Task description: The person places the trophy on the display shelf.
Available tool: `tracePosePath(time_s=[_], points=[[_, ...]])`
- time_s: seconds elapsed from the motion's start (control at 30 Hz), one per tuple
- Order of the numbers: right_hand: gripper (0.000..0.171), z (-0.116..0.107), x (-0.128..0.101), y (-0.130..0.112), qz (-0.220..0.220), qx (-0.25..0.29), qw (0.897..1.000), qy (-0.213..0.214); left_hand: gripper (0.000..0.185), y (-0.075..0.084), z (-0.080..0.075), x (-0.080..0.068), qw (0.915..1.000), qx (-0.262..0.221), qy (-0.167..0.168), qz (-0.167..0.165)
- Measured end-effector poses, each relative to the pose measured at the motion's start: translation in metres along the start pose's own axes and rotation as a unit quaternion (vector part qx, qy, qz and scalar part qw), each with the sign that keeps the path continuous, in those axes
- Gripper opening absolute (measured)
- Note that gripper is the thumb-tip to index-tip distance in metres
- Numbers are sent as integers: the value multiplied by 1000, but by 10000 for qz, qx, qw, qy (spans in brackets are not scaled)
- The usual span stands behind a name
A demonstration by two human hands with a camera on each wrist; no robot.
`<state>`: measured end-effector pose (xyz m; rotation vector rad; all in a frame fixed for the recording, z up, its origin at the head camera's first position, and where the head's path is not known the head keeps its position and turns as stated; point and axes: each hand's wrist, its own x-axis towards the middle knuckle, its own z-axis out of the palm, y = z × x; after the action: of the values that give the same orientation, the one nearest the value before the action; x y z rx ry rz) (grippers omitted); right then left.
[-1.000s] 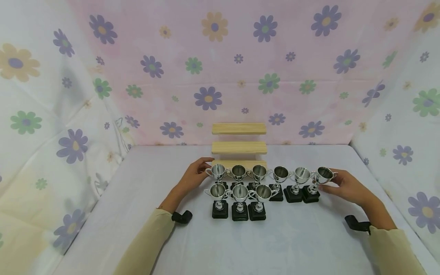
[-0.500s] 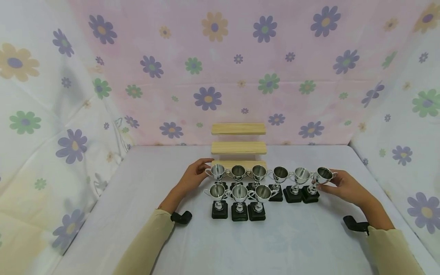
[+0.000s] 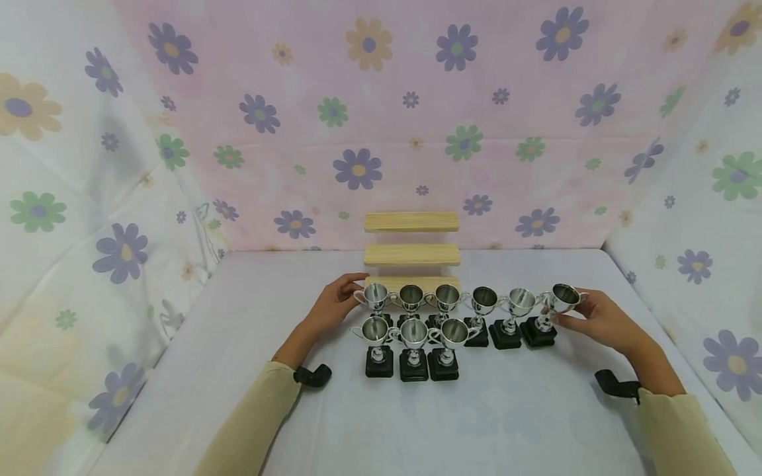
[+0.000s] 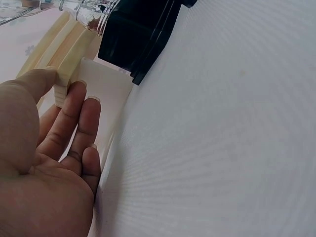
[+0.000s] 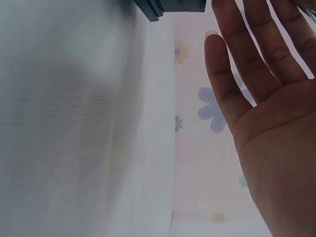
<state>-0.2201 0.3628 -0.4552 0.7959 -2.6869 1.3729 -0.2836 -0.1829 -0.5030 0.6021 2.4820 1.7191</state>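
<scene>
My left hand (image 3: 333, 305) pinches the left end of the lowest board of a wooden tiered stand (image 3: 412, 254); in the left wrist view the thumb lies on the wooden board (image 4: 74, 57) and the fingers curl beneath it. At the right end of the back row, my right hand (image 3: 601, 320) holds a small silver trophy cup (image 3: 562, 301) with a black base by its right side, thumb near the stem. The trophy leans slightly. In the right wrist view the right hand (image 5: 276, 123) shows its palm; most of the trophy is out of frame, apart from a black base (image 5: 182, 5).
Several similar trophies stand close together, handles nearly touching: a front row with a middle trophy (image 3: 414, 344), and a back row including another trophy (image 3: 520, 307) beside the held one. A white cloth (image 3: 506, 423) covers the table. Flowered fabric (image 3: 405, 132) hangs behind and at both sides.
The rightmost trophy has shifted slightly right and tilted a little in my right hand. The left hand stays at the stand's end. The whole head view has drifted slightly.
</scene>
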Motion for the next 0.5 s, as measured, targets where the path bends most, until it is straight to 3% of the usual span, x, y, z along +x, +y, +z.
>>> tracePosePath(time_s=[0.33,0.5], points=[[24,-6,1,-8,59,5,9999,83,48,0,-1,1,10000,-42,11,-51],[24,-9,2,-11,-175,119,9997,151,49,-1,0,2,9999,-105,-10,-43]])
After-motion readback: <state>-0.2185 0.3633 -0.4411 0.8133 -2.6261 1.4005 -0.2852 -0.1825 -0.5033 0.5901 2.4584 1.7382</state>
